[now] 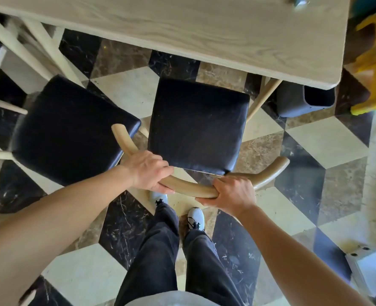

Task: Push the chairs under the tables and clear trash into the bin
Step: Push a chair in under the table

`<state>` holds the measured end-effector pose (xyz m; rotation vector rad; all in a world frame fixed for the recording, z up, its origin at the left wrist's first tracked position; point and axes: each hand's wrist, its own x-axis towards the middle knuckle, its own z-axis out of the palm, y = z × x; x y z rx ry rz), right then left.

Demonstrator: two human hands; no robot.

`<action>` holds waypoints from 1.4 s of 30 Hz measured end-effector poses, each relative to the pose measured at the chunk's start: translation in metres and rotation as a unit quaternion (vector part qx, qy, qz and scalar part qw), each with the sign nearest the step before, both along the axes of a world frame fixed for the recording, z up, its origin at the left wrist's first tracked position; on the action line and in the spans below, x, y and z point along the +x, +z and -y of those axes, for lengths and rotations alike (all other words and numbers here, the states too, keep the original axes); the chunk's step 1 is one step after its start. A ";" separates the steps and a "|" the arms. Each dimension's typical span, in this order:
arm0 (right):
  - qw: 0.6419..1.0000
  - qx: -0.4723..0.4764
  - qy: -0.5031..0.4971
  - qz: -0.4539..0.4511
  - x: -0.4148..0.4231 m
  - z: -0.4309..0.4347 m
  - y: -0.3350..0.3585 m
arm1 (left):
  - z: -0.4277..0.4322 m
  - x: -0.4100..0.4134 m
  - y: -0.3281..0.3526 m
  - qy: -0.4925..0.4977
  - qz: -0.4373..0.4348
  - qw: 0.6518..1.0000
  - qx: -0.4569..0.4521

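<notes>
Under both sets of fingers runs the curved wooden backrest (191,188) of the chair (198,124): left hand (149,171) wraps the rail's left half, fingers curled over it, thumb underneath; right hand (233,193) clamps the rail just right of centre, fingers closed round it. Ahead of the fingers the dark seat faces the table (182,29), its front edge near the table edge but not under it, so the chair is not tucked yet. Likely risks: the table leg (264,100) slants down beyond the right fingers, just off the seat's front right corner, so a push angled right would probably jam seat or chair leg against it. Left of the left fingers the second chair (67,129) sits very close, the backrest's left tip overlapping its seat corner in view, so drift left could knock or hook it. The seat looks a bit rotated against the table edge, and uneven push from the two hands could skew it further. Shoes (195,217) are right below the fingers, near the rear legs, so toes could get clipped. The dark bin (304,100) is beyond the right fingers under the table corner, seemingly off the path. A small blurred item (299,1) lies at the far table edge, cannot tell if trash
</notes>
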<state>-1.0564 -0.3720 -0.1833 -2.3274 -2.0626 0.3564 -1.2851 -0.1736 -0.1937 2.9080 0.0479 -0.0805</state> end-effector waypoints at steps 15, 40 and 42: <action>1.000 -0.011 -0.009 -0.001 0.053 -0.098 0.001 | -0.110 0.061 -0.007 -0.023 0.034 0.999 -0.002; 0.999 0.032 0.023 -0.020 0.128 -0.158 -0.002 | -0.160 0.130 0.001 0.010 0.052 0.999 -0.010; 0.999 0.028 0.023 -0.018 0.128 -0.159 -0.001 | -0.161 0.131 0.002 0.011 0.052 0.998 -0.014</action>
